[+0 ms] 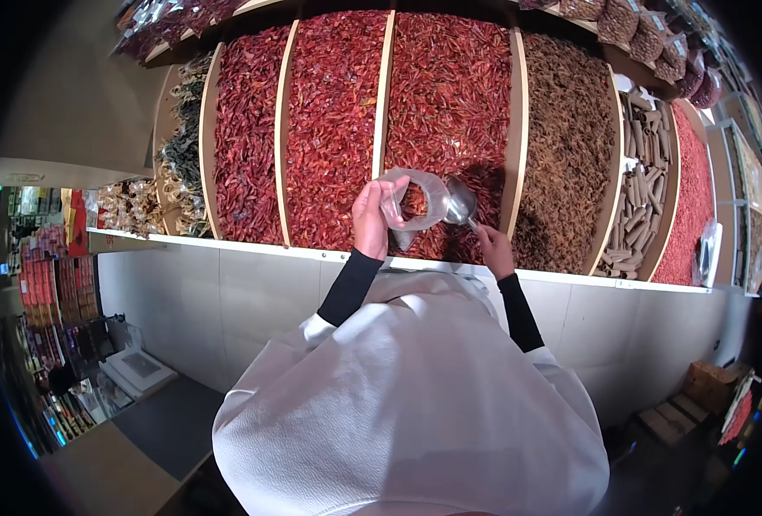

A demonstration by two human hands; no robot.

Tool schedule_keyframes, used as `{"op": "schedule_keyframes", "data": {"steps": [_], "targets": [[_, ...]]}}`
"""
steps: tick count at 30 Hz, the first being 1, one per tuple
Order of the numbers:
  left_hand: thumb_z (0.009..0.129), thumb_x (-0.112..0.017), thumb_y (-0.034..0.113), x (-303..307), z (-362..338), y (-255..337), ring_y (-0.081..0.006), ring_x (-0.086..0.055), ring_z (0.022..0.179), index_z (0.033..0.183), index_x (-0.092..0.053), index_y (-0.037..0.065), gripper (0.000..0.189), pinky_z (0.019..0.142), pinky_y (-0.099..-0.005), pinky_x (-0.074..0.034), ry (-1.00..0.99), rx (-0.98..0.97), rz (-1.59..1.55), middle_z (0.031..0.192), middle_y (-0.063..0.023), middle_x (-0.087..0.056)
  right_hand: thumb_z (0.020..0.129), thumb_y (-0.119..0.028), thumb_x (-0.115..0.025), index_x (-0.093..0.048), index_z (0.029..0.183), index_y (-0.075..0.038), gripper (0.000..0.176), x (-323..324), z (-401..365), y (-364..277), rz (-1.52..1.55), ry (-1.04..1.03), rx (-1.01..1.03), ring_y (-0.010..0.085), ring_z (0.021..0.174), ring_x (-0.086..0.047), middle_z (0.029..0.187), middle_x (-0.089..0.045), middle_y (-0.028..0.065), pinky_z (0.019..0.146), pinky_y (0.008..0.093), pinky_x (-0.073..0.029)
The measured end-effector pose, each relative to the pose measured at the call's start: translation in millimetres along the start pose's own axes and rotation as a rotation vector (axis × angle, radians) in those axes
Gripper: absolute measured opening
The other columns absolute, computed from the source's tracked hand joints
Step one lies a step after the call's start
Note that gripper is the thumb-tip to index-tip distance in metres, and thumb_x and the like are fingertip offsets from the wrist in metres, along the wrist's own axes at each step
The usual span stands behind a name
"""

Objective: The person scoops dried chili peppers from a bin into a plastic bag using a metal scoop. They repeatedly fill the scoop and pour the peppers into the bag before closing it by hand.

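My left hand (pixel 370 222) is closed on the rim of a clear plastic bag (pixel 435 196), whose round mouth gapes toward me. Red dried chilies (pixel 450 86) fill the bin below and beyond it. In my right hand (pixel 496 252) is the handle of a metal scoop (pixel 461 203), its bowl right beside the bag's mouth on the right. Both hands are over the front of the chili bin, near its white front edge (pixel 303 254).
Wooden dividers (pixel 518 129) separate the bins. More red chilies (pixel 252 138) lie to the left, a brown dried spice (pixel 566 129) and bark-like rolls (pixel 643 206) to the right. Packed bags (pixel 622 21) sit above at the back right. A wooden box (pixel 709 387) stands low at the right.
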State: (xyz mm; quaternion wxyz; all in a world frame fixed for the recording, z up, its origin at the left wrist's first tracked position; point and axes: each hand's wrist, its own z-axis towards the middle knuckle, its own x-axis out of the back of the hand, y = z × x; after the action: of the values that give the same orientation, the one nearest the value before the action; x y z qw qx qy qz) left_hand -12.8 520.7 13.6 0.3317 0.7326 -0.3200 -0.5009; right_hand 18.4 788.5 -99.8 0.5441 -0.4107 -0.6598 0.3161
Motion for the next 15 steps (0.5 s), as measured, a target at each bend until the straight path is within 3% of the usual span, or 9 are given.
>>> {"op": "schedule_keyframes", "data": {"steps": [1,4,5,10,13,15], "targets": [[0.104,-0.037,0.029,-0.6,-1.0,0.9,-0.0096,-0.055,0.052,0.097,-0.055,0.004,0.031,0.047,-0.0229,-0.049,-0.006,-0.003,0.0,0.115,-0.0231,-0.064,0.097,-0.028,-0.056,-0.066,0.11,0.002,0.035,0.1,0.2,-9.2,0.045,-0.092,-0.106,0.0066,0.063,-0.051,0.068,-0.059,0.0004,0.057,0.0264,-0.044],[0.104,-0.038,0.029,-1.9,-3.0,-0.1,-0.0094,-0.054,0.051,0.097,-0.055,0.005,0.03,0.047,-0.0231,-0.049,0.001,-0.004,0.001,0.115,-0.0229,-0.064,0.097,-0.028,-0.056,-0.066,0.109,0.002,0.034,-23.5,9.5,6.2,0.116,0.019,-0.014,0.0068,0.063,-0.051,0.071,-0.06,-0.0009,0.057,0.0256,-0.043],[0.103,-0.038,0.029,-1.3,-4.3,0.0,-0.0094,-0.054,0.051,0.097,-0.055,0.005,0.03,0.047,-0.0232,-0.049,0.012,0.0,0.004,0.115,-0.0228,-0.064,0.097,-0.029,-0.056,-0.066,0.11,0.002,0.034,-26.3,9.8,10.1,0.169,-0.012,-0.086,0.0051,0.062,-0.048,0.07,-0.056,-0.004,0.055,0.0237,-0.04],[0.103,-0.038,0.028,-1.9,-8.9,-1.9,-0.0093,-0.055,0.052,0.097,-0.055,0.006,0.028,0.047,-0.023,-0.049,-0.015,0.025,-0.001,0.116,-0.0218,-0.064,0.098,-0.026,-0.054,-0.065,0.112,0.0,0.032,-63.6,33.9,22.6,0.256,0.07,0.001,0.0022,0.059,-0.041,0.067,-0.048,-0.0066,0.052,0.0215,-0.033],[0.103,-0.038,0.027,-3.5,-10.4,-2.9,-0.0097,-0.054,0.049,0.097,-0.055,0.005,0.029,0.047,-0.0239,-0.049,-0.002,0.031,0.003,0.115,-0.0218,-0.065,0.099,-0.027,-0.054,-0.065,0.103,0.0,0.029,-72.8,47.4,22.7,0.372,0.061,0.058,0.0018,0.058,-0.038,0.066,-0.045,-0.0086,0.05,0.0215,-0.03],[0.103,-0.038,0.028,-2.4,-10.2,-2.4,-0.0096,-0.054,0.049,0.098,-0.055,0.005,0.029,0.047,-0.0243,-0.049,-0.004,0.024,-0.007,0.115,-0.022,-0.065,0.1,-0.028,-0.053,-0.066,0.104,-0.001,0.029,-72.5,46.1,24.1,0.432,0.068,0.003,0.0014,0.057,-0.037,0.066,-0.045,-0.009,0.05,0.0209,-0.029]]}}
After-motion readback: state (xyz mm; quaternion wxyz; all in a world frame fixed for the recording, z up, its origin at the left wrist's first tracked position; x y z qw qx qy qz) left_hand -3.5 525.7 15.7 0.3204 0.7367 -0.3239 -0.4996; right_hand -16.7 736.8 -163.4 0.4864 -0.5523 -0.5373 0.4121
